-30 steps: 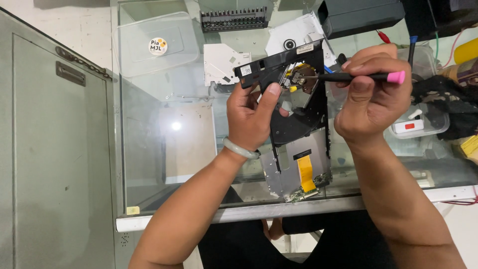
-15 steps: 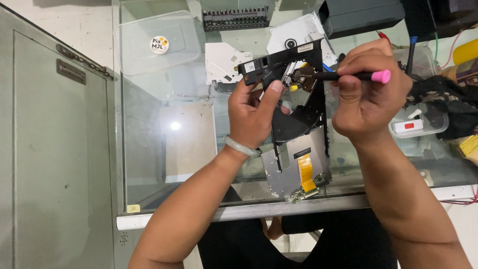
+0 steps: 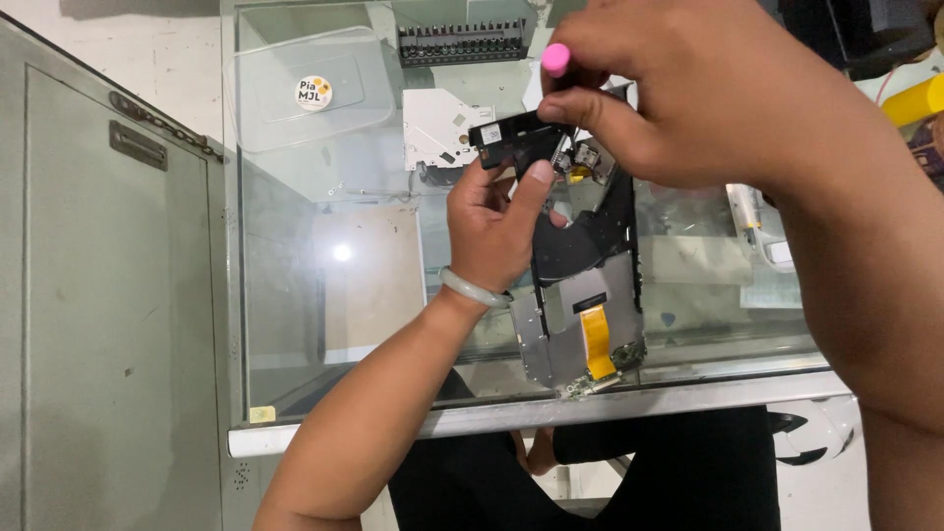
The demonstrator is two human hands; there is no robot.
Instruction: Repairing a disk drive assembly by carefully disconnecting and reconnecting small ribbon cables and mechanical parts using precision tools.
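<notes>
My left hand (image 3: pixel 497 221) grips a disc-drive assembly (image 3: pixel 580 285), a black frame over a silver metal plate with a yellow ribbon cable, and holds it upright above the glass counter (image 3: pixel 334 265). My right hand (image 3: pixel 708 88) is close to the camera, its fingers pinched on a pink-capped screwdriver (image 3: pixel 557 61) whose tip points down into the top of the assembly. The driver's shaft is mostly hidden by my fingers. A pale bangle sits on my left wrist.
A clear plastic lid (image 3: pixel 305 93) with a round sticker lies at the back left. A white metal drive cover (image 3: pixel 442 128) and a black bit holder (image 3: pixel 462 41) lie behind the assembly. A grey cabinet (image 3: pixel 108 295) stands to the left. Tools clutter the right edge.
My right hand has swung up towards the camera, turning the screwdriver from lying sideways to standing nearly upright over the assembly's top. The left hand keeps its grip in about the same place.
</notes>
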